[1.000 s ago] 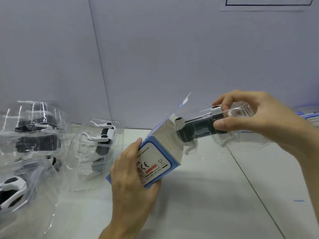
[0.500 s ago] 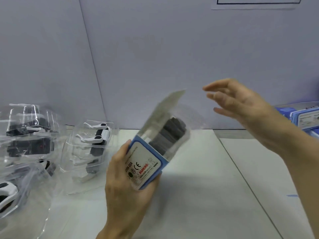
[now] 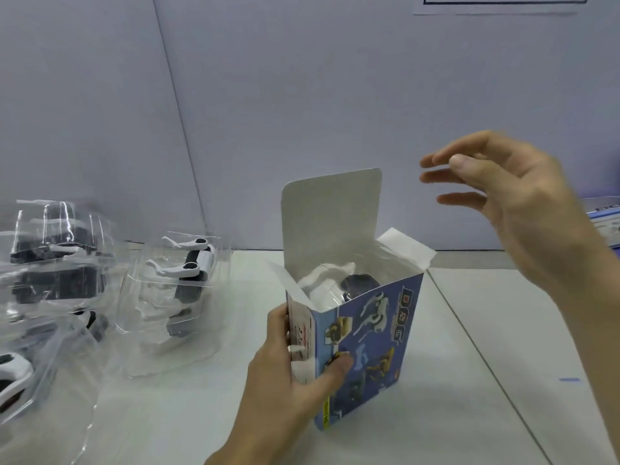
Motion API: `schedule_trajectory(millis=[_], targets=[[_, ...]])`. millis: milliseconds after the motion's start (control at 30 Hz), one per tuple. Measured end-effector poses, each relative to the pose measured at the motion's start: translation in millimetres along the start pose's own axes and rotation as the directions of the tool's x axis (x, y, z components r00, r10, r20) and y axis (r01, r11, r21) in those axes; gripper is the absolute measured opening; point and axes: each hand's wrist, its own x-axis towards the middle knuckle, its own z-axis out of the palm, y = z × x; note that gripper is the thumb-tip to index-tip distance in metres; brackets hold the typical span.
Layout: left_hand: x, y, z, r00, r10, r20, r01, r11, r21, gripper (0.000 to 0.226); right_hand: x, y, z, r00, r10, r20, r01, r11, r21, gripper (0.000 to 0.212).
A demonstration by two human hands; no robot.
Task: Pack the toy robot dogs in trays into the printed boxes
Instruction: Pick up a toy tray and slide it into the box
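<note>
The box (image 3: 369,347), tilted over in the left hand half a second ago, now stands upright on the table (image 3: 469,364). The dog that the right hand was pushing in a second ago sits inside it.

At the far left edge of the frame, clear trays (image 3: 50,256) are piled together, with black and white toy parts showing through the glare. Just right of them a single tray (image 3: 177,297) stands on the table, well apart from the box.

In the lower centre the left hand (image 3: 285,377) grips the box at its lower left corner. Its thumb (image 3: 339,364) presses on the printed front and the fingers are wrapped behind the left side. Above that hand the box mouth is open. The lid flap (image 3: 332,219) stands straight up at the back and a small side flap (image 3: 409,250) is folded outward to the right. The dog (image 3: 330,283) lies just below the rim, white with a dark part beside it, its details blurred.

In the upper right the right hand (image 3: 510,203) hovers above and to the right of the box, touching nothing. Its fingers are spread and loosely extended toward the flap. At the right edge, behind that wrist, a second box (image 3: 605,223) is partly visible.
</note>
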Motion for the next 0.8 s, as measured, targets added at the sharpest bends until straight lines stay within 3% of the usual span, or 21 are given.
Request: schedule_trajectory(millis=[167, 300, 400, 467, 533, 633, 700, 767, 800], targets=[[-1.8, 4.8, 1.7, 0.999, -0.036, 0.001, 0.036, 0.999, 0.008, 0.071, -8.5, -18.5, 26.2, 0.983, -0.117, 0.141, 0.128, 0.989, -0.07, 0.014], [-3.6, 10.4, -1.4, 0.997, -0.025, 0.078, 0.025, 1.0, 0.007, 0.058, -19.7, -16.7, 58.6, 0.96, -0.165, 0.227, 0.232, 0.921, -0.312, 0.021], [-4.2, 10.5, -2.7, 0.986, -0.025, 0.164, 0.024, 1.0, 0.009, 0.066, -26.0, -7.6, 69.4, 0.911, 0.057, 0.409, 0.183, 0.833, -0.522, 0.045], [-4.0, 8.2, -2.0, 0.985, -0.052, 0.165, 0.046, 0.998, 0.043, 0.082, -27.7, -2.1, 71.2, 0.829, 0.238, 0.506, 0.155, 0.771, -0.618, 0.05], [-5.7, 5.7, -0.3, 0.987, -0.053, 0.149, 0.038, 0.994, 0.101, 0.089, -26.5, -0.4, 71.0, 0.781, 0.313, 0.541, 0.127, 0.768, -0.627, 0.05], [-9.3, 12.7, 0.0, 0.988, 0.156, -0.018, -0.152, 0.979, 0.138, 0.09, -22.7, -2.3, 67.5, 0.727, 0.365, 0.582, 0.067, 0.806, -0.588, 0.046], [-8.5, 18.6, -3.5, 0.878, 0.446, -0.175, -0.402, 0.884, 0.239, 0.091, -21.1, -3.8, 64.3, 0.694, 0.393, 0.603, 0.034, 0.819, -0.572, 0.041], [-6.5, 26.5, -8.5, 0.757, 0.638, -0.14, -0.56, 0.744, 0.365, 0.082, -21.1, -4.9, 62.9, 0.677, 0.404, 0.615, 0.02, 0.826, -0.564, 0.038], [-5.1, 31.2, -10.3, 0.738, 0.669, -0.089, -0.594, 0.707, 0.384, 0.079, -21.0, -5.3, 63.2, 0.676, 0.399, 0.62, 0.018, 0.832, -0.555, 0.037]])
